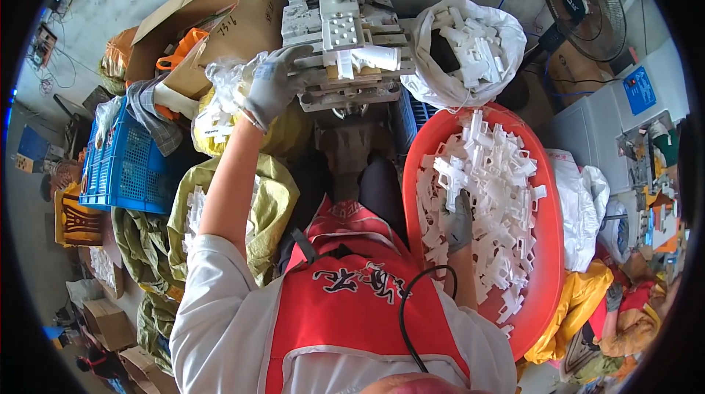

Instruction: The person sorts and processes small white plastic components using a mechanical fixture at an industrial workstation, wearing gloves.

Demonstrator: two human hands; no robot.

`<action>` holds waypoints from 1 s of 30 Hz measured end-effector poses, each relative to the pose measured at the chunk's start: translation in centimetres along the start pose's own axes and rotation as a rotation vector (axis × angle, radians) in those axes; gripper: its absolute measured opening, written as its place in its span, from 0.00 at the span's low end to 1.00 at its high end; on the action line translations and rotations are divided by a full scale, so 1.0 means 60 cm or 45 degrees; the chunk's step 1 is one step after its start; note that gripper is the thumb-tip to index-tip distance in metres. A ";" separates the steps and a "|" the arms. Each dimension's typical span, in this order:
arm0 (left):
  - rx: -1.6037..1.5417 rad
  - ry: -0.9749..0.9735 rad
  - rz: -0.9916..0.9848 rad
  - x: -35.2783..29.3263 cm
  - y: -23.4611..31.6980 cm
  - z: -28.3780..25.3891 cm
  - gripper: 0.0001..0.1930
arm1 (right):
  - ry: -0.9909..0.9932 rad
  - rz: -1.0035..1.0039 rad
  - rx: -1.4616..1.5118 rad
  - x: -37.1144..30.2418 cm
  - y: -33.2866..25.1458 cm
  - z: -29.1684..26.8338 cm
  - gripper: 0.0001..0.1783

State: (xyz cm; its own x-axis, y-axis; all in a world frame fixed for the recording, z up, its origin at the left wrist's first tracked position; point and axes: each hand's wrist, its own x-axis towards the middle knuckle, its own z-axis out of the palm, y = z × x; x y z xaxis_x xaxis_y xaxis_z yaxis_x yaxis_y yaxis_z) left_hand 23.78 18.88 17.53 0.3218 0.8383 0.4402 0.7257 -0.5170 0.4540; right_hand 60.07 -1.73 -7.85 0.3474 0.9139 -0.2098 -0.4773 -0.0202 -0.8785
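At the left side of a metal press machine (341, 30), my left hand (270, 89), in a light grey glove, reaches out with its fingers stretched toward the machine's bed. Nothing shows in its grasp. A white plastic piece (378, 58) lies on the bed, under the press head. My right hand (459, 226), in a darker grey glove, is over a red tub (547, 276) on the right. Its fingers are closed on a white plastic toy gun piece (452, 177), partly hidden by the hand. Many similar white pieces (496, 188) fill the tub.
A white sack (429, 89) of white pieces stands right of the machine, below a fan (580, 5). Leftward are a cardboard box (246, 27), yellow-green sacks (275, 203) and a blue crate (136, 166). At far right a person's hand (613, 295) shows near yellow cloth.
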 end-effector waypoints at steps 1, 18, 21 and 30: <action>-0.012 -0.014 0.013 0.007 0.001 0.001 0.20 | -0.034 -0.002 -0.026 0.001 -0.002 -0.003 0.19; -0.119 0.113 0.104 0.035 -0.038 0.009 0.19 | -0.253 -0.292 -0.351 0.101 -0.194 0.190 0.21; -0.180 0.203 -0.079 -0.037 -0.042 -0.020 0.19 | -0.448 -0.766 -0.782 0.149 -0.234 0.300 0.21; -0.135 0.526 -0.885 -0.439 -0.165 -0.123 0.17 | -0.919 -1.357 -1.598 0.226 -0.247 0.453 0.24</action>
State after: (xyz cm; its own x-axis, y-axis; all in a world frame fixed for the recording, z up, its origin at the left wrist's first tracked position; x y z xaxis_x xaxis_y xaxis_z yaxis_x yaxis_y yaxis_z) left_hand 3.63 0.64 7.17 -0.4461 0.8526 0.2720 0.6090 0.0664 0.7904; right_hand 49.94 21.99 13.99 -0.4842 0.7085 0.5134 0.6466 0.6851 -0.3355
